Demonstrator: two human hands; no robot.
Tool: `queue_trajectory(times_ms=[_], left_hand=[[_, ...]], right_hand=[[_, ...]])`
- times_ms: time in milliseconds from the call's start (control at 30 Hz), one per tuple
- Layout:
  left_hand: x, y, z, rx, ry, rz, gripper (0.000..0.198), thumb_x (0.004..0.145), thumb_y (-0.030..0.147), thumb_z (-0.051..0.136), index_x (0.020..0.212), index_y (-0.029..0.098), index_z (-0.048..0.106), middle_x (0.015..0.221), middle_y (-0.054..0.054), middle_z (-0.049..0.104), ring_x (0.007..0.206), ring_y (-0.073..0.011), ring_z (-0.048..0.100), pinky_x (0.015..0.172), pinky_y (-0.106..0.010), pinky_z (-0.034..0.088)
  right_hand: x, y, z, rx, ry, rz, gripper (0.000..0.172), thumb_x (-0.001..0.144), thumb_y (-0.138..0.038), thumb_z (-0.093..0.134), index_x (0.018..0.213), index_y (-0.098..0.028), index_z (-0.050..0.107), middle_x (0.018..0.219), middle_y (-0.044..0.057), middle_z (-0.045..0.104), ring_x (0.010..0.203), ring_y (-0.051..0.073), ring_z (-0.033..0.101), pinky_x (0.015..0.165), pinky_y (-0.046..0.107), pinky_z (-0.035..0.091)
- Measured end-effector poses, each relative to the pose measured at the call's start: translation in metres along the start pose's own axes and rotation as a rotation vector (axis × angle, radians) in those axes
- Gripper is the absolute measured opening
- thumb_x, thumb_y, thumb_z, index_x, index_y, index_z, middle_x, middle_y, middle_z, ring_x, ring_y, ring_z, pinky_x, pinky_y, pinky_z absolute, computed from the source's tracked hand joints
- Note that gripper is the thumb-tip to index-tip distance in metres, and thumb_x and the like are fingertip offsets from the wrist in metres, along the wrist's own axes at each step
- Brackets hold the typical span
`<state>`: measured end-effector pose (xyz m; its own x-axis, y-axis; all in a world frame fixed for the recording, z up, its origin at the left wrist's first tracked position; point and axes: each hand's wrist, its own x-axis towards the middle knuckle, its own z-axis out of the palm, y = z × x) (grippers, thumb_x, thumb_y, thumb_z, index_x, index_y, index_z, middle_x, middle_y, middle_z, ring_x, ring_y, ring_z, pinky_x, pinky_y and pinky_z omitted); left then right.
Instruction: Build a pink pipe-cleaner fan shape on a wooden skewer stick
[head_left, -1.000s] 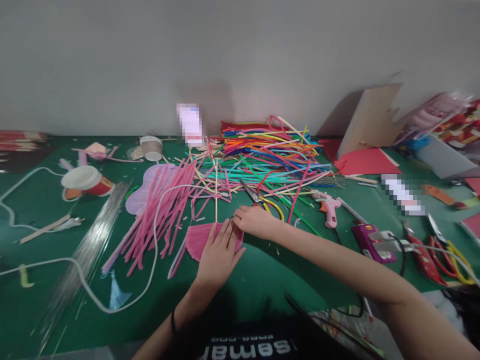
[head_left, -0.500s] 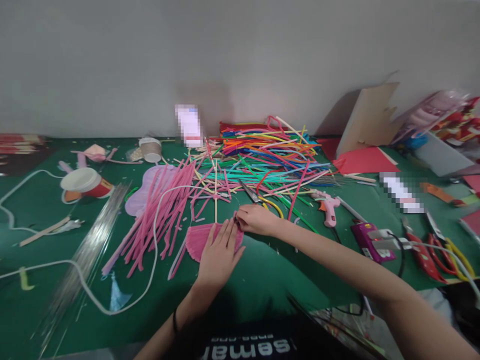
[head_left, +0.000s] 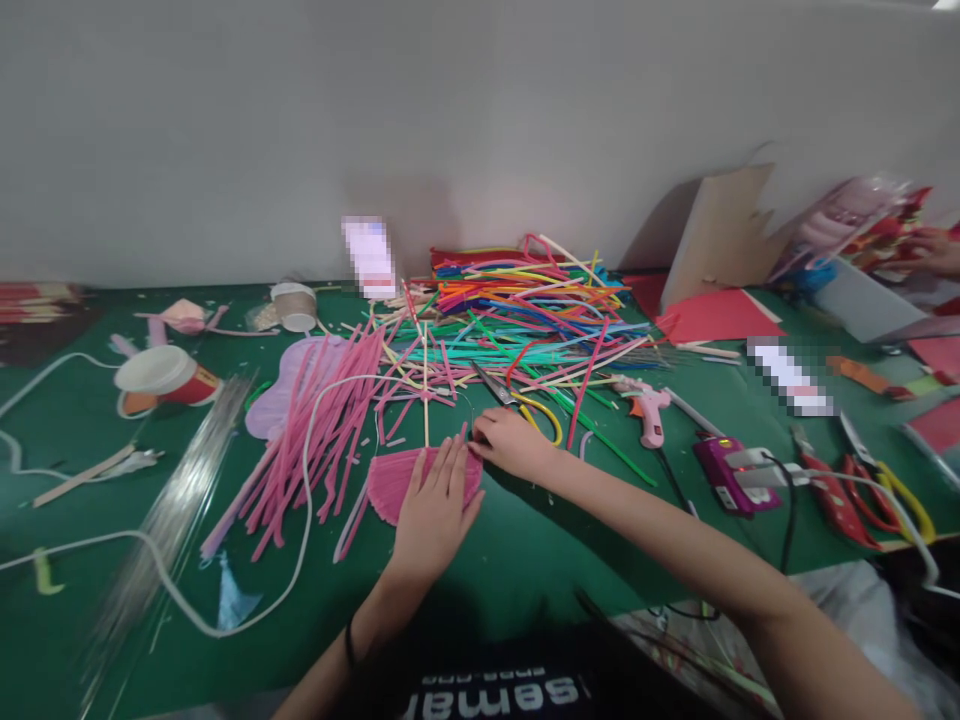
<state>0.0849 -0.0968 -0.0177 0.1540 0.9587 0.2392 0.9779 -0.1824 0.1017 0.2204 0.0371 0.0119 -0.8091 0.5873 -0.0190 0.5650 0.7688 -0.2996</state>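
Observation:
A pink half-round piece made of strips lies on the green table, and a thin pale stick stands out from its straight edge. My left hand lies flat across its right part, fingers stretched out. At the piece's upper right corner, my right hand has its fingers curled and pressed together; what they pinch is too small to make out. Behind the right hand are scissors with yellow handles. Pink pipe cleaners form a loose pile to the left.
Coloured pipe cleaners heap at the back. On the right are a pink glue gun, a purple power adapter and red pliers. A paper cup, wires and a white cable are left. Another person's hand shows far right.
The view has shifted slightly. My right fingers have moved a little off the pink piece's corner, while my left hand stays flat on it. Another person's hand has appeared at far right.

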Motion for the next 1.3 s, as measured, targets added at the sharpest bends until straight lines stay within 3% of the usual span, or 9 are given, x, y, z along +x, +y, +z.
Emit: queue_trajectory(times_ms=[233,400,567,800,1000,1133,1300], left_hand=[[0.000,0.000,-0.002,0.009,0.005,0.025,0.055,0.098,0.040,0.037,0.144,0.011,0.042,0.152,-0.012,0.037,0.142,-0.0268,0.033,0.118,-0.048,0.020],[0.000,0.000,-0.001,0.018,0.028,0.047,0.055,0.097,0.038,0.037,0.144,0.011,0.041,0.151,-0.013,0.039,0.141,-0.0279,0.034,0.117,-0.050,0.021],[-0.001,0.000,0.000,0.052,0.028,0.047,0.056,0.097,0.037,0.037,0.144,0.006,0.039,0.152,-0.015,0.037,0.143,-0.0284,0.031,0.117,-0.049,0.020],[-0.001,-0.002,-0.007,-0.010,0.076,0.041,0.056,0.097,0.042,0.040,0.141,0.008,0.044,0.147,-0.017,0.046,0.140,-0.0314,0.035,0.115,-0.052,0.024],[0.011,-0.017,-0.026,-0.139,0.158,-0.041,0.034,0.098,0.027,0.038,0.115,0.015,0.065,0.114,-0.012,0.067,0.111,-0.0248,0.056,0.101,-0.041,0.041],[0.026,-0.024,-0.034,-0.106,0.080,-0.035,0.030,0.097,0.029,0.042,0.100,0.020,0.070,0.100,-0.010,0.067,0.095,-0.0250,0.057,0.085,-0.040,0.045],[0.047,-0.021,-0.036,-0.022,-0.050,0.006,0.025,0.094,0.027,0.047,0.096,0.019,0.071,0.095,-0.010,0.068,0.093,-0.0266,0.056,0.081,-0.041,0.043]], right_hand=[[0.000,-0.022,-0.014,-0.072,-0.090,0.121,0.022,0.095,-0.021,0.046,0.089,-0.011,0.065,0.089,0.013,0.067,0.086,0.021,0.064,0.079,0.029,0.046],[0.000,-0.035,-0.007,-0.081,-0.040,0.304,0.023,0.094,-0.020,0.044,0.096,-0.011,0.064,0.092,0.014,0.068,0.087,0.023,0.066,0.074,0.030,0.047],[-0.003,-0.036,0.004,-0.013,0.045,0.385,0.019,0.092,-0.021,0.048,0.094,-0.012,0.065,0.093,0.014,0.069,0.087,0.021,0.066,0.076,0.028,0.047],[-0.013,-0.024,0.007,0.441,0.231,0.377,0.016,0.090,-0.022,0.053,0.084,-0.015,0.065,0.083,0.007,0.073,0.079,0.017,0.068,0.075,0.027,0.049],[-0.023,-0.012,0.013,1.114,0.180,0.485,0.014,0.088,-0.012,0.049,0.096,-0.013,0.060,0.069,0.001,0.069,0.055,0.011,0.067,0.054,0.021,0.054],[-0.026,-0.011,0.015,1.154,0.129,0.487,0.009,0.086,-0.013,0.054,0.092,-0.014,0.061,0.054,-0.004,0.062,0.048,0.012,0.066,0.048,0.020,0.053],[-0.025,-0.015,0.016,1.122,0.059,0.477,0.006,0.086,-0.017,0.056,0.087,-0.015,0.062,0.049,-0.005,0.061,0.045,0.013,0.065,0.044,0.018,0.051]])
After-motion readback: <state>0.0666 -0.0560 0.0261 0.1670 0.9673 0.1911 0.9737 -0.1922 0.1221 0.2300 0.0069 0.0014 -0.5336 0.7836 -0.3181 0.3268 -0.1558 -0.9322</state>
